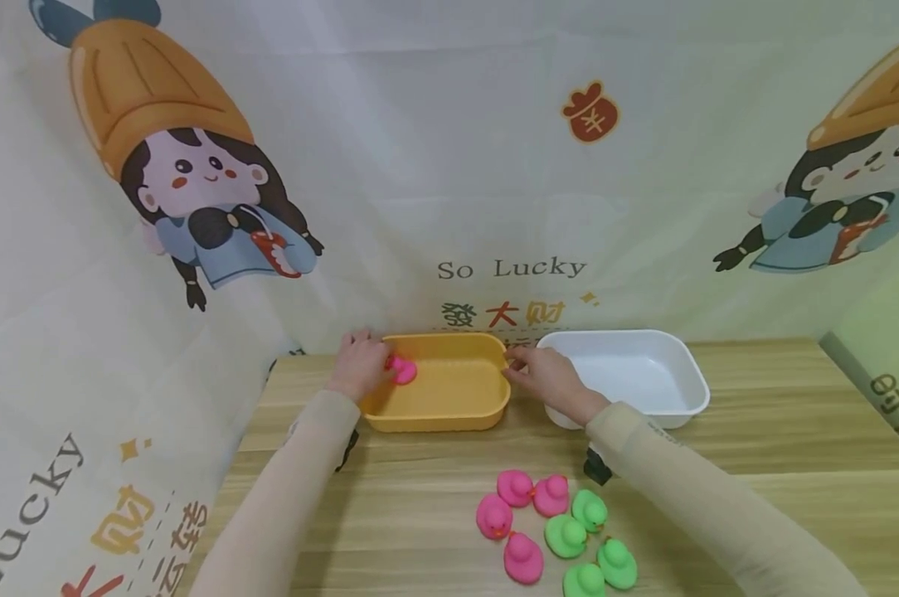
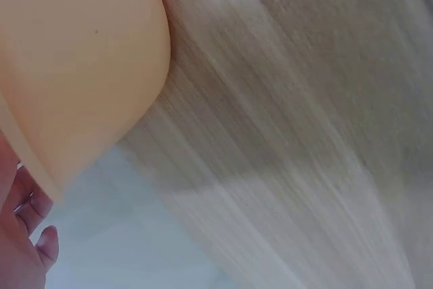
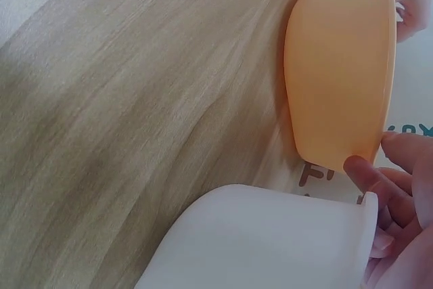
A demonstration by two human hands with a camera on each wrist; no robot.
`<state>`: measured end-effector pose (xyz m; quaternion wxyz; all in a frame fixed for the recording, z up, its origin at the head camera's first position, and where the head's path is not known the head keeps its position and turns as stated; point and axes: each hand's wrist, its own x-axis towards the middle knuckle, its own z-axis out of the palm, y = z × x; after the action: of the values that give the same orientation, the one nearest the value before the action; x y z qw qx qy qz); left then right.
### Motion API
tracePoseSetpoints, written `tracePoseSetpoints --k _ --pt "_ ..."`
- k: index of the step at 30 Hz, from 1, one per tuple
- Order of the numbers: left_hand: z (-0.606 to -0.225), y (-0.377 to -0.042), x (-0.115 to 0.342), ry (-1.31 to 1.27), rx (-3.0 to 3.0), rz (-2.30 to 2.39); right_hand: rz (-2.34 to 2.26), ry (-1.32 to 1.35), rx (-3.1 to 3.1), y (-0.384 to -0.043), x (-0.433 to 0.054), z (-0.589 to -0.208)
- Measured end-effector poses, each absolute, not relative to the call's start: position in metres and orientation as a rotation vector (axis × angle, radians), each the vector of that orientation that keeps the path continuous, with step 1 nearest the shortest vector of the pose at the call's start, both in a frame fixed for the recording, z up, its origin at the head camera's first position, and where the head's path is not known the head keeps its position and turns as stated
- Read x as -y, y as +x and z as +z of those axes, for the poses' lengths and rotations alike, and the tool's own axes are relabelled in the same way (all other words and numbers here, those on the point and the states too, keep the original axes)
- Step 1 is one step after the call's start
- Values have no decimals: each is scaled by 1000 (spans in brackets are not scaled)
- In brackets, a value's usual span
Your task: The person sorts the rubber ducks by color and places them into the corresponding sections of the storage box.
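An orange plastic basin stands on the wooden table against the cloth backdrop. My left hand grips its left end by the rim; in the left wrist view the fingers show beyond the rim. At the opposite end my right hand pinches the rim near the back corner, thumb and finger meeting the edge in the right wrist view. Inside the basin, close by my left hand, lies a pink toy duck, partly covered by that hand.
A white basin stands just right of the orange one, under my right hand and wrist. Nearer the front of the table are several pink ducks and several green ducks, grouped between my forearms. Printed cloth rises behind.
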<state>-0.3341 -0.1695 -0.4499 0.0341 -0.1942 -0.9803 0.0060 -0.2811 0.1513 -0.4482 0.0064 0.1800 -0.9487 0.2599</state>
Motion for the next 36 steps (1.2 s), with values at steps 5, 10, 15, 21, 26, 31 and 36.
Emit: tracePoseSetpoints --k 5,10,15,21,26,31,36 --pt "-450 -322 178 -629 2928 -97 778 576 2961 -278 -151 -447" --pt "-449 -304 187 -699 2798 -262 760 599 2969 -278 -151 -445" --pt "-445 -280 187 -821 2697 -347 755 616 2947 -279 -150 -445" --pt "-442 -241 175 -1033 2672 -389 768 615 2925 -277 -148 -447" --pt "-447 -214 162 -1168 2623 -423 749 623 2918 -276 -148 -446" --pt "-452 -193 149 -1276 2615 -475 745 617 2926 -276 -148 -445" --pt "-449 -178 137 -1329 2679 -583 733 613 2920 -276 -148 -446"
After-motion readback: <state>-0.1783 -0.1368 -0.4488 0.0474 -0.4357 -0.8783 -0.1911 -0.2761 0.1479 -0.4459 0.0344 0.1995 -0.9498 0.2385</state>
